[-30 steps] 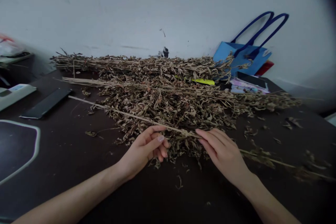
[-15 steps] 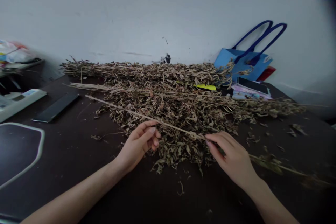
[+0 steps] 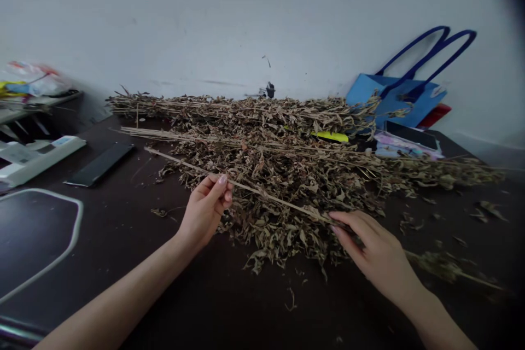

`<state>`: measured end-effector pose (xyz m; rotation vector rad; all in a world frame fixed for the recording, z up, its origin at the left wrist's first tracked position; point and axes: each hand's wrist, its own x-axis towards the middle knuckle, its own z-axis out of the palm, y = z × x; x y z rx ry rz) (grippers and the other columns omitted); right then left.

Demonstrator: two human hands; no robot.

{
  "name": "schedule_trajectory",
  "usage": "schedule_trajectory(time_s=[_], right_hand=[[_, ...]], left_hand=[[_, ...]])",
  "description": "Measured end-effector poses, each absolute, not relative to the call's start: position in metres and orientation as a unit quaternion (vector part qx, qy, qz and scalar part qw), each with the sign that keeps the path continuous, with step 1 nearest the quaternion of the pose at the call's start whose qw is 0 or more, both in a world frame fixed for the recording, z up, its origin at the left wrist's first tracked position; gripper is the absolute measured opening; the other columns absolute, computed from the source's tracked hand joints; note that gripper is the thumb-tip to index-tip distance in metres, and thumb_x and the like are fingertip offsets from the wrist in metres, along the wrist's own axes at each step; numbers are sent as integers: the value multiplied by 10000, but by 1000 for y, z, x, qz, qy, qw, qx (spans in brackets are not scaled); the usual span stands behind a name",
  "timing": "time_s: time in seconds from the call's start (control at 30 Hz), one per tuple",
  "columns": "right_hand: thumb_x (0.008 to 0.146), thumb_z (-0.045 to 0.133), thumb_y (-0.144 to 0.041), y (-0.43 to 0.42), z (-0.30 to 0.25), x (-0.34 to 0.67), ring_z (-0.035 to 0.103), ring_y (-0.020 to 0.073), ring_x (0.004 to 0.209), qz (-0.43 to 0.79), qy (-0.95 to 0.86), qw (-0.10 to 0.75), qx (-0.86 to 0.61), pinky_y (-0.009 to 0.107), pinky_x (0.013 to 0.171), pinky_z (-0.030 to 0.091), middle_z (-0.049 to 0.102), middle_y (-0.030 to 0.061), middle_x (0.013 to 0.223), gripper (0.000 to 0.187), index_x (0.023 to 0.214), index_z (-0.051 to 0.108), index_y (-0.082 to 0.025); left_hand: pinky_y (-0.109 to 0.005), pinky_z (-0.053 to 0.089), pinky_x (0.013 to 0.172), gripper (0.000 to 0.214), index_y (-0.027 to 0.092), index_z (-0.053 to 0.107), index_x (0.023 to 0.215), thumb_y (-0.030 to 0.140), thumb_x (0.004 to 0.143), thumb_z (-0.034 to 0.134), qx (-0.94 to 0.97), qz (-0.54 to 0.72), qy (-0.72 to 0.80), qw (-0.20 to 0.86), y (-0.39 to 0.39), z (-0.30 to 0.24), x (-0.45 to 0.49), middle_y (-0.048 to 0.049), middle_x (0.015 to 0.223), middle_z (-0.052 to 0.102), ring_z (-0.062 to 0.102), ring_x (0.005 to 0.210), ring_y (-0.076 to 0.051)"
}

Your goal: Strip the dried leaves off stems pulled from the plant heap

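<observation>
A long dried plant stalk [image 3: 262, 192] slants across the middle, its bare end at the upper left and its leafy end past my right hand. My left hand [image 3: 206, 205] pinches the stalk between thumb and fingers left of its middle. Further along, my right hand [image 3: 371, 246] is closed around it, with withered leaves [image 3: 443, 267] trailing out to the right. Beneath the stalk lies a heap of dried leaves and stems [image 3: 283, 229]. Behind it a bundle of dry stalks [image 3: 164, 134] stretches across the table.
The dark table [image 3: 197, 306] carries a black phone [image 3: 100, 164] and a white power strip [image 3: 45, 158] on the left. At the back right, a blue bag [image 3: 410, 95] leans against the wall near another phone [image 3: 410, 135]. A yellow object [image 3: 331, 136] pokes from the stalks.
My left hand has slid left along the stalk and now pinches it; its fingers were looser before. My right hand keeps its hold. The whole view has shifted slightly.
</observation>
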<state>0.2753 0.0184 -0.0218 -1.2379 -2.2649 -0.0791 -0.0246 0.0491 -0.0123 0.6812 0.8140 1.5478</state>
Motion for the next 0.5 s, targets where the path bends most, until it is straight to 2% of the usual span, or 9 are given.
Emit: schedule_trajectory(time_s=[0.1,0.3,0.5], right_hand=[[895,480,-266,18,-24,274,589,184,862,-24,-845,273,-460,303,754,462,609,64,923,220,1083,551,-177],[882,510,-215,16,-26,270,587,165,833,-43,-842,303,-445,287,768,456,614,53,888,160,1014,590,-175],[888,498,-214,19,-26,273,593,160,807,-48,-841,298,-449,279,752,457,616,50,870,152,997,595,-171]], left_hand=[[-119,421,475,79,108,611,763,164,750,666,286,662,357,594,48,-13,-22,-10,698,609,513,543,-40],[-129,429,461,121,101,596,709,190,775,644,294,642,382,597,48,-16,-22,-27,672,630,532,520,-48],[-186,479,504,149,136,550,722,242,811,603,383,619,423,540,46,-21,-20,-29,701,657,586,542,-83]])
